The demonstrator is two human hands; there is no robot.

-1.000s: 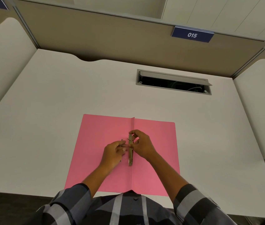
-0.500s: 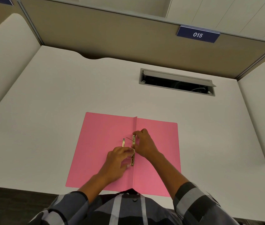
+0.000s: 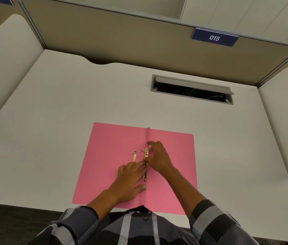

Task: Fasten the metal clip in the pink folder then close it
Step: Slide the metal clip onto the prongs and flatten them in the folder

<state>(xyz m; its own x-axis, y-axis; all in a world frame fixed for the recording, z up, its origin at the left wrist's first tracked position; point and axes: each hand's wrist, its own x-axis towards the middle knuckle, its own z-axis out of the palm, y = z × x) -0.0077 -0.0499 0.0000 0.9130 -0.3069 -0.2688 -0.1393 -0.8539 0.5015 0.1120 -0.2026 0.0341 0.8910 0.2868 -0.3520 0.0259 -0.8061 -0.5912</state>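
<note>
A pink folder (image 3: 107, 156) lies open and flat on the white desk (image 3: 51, 121), its spine fold running towards me. A brass metal clip (image 3: 146, 154) runs along the spine. A second brass strip (image 3: 134, 157) lies just left of it on the left leaf, partly under my fingers. My left hand (image 3: 130, 177) rests on the left leaf with its fingertips pinching at the middle of the clip. My right hand (image 3: 158, 159) presses on the clip from the right, forefinger stretched past its far end. A thin prong sticks up near the clip's top.
An open cable hatch (image 3: 191, 89) with a grey lid is sunk in the desk behind the folder. A beige partition with a blue "015" sign (image 3: 214, 37) closes the back. White side panels (image 3: 284, 112) stand at both sides. The desk's front edge is at my chest.
My left hand has slid down and flattened onto the left leaf, uncovering the loose brass strip. My right hand has moved slightly up along the clip.
</note>
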